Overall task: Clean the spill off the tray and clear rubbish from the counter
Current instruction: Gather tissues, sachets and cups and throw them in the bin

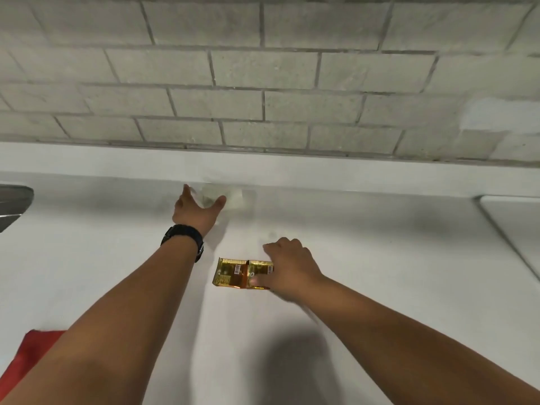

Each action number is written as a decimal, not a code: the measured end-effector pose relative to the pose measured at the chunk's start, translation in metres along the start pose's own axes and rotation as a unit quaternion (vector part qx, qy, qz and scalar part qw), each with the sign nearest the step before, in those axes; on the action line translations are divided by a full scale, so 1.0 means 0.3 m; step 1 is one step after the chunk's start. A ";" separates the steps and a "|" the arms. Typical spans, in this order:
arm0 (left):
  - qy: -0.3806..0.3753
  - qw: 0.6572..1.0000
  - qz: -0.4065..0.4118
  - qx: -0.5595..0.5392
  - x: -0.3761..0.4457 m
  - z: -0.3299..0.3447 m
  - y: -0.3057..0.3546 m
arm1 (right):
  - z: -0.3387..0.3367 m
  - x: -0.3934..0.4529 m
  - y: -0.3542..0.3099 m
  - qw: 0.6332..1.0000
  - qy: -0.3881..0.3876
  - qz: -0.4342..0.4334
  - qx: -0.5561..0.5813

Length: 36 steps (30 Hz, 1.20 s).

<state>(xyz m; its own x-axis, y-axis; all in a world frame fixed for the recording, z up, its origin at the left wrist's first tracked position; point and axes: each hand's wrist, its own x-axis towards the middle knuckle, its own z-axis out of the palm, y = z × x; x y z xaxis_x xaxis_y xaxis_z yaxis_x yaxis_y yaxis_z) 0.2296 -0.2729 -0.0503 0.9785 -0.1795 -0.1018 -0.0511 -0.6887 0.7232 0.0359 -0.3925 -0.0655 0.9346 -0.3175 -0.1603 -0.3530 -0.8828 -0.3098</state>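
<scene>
A flattened gold foil wrapper (236, 272) lies on the white counter (380, 258) near the middle. My right hand (289, 267) grips its right end, thumb on top and fingers curled over the far edge. My left hand (196, 210), a black watch on its wrist, reaches toward the back of the counter with fingers and thumb spread. Just beyond it sits a clear, blurred plastic wrapper (230, 197) against the back ledge; the thumb is at its edge, and contact cannot be told.
A grey brick wall rises behind the counter's back ledge. A metal sink edge (14, 200) shows at far left. A white tray or board (514, 217) lies at far right. Something red (32, 355) sits at the lower left under my left arm.
</scene>
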 end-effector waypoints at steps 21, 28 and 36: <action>-0.009 0.998 0.053 -0.028 -0.023 0.099 0.076 | 0.000 -0.024 0.057 0.972 0.063 0.100 0.204; -0.020 0.990 0.063 -0.128 -0.273 0.127 0.097 | -0.050 -0.163 0.176 0.942 0.111 0.163 0.272; -0.045 0.987 0.136 -0.078 -0.503 0.176 0.168 | -0.100 -0.403 0.326 0.907 0.178 0.201 0.325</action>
<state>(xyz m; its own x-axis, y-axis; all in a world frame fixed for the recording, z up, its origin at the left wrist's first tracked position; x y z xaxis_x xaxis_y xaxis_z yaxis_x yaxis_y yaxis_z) 0.0689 -0.3176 -0.0345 0.9111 -0.4083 0.0557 -0.2709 -0.4916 0.8276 -0.1102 -0.4507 -0.0485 0.6384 -0.7622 -0.1071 -0.5119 -0.3166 -0.7986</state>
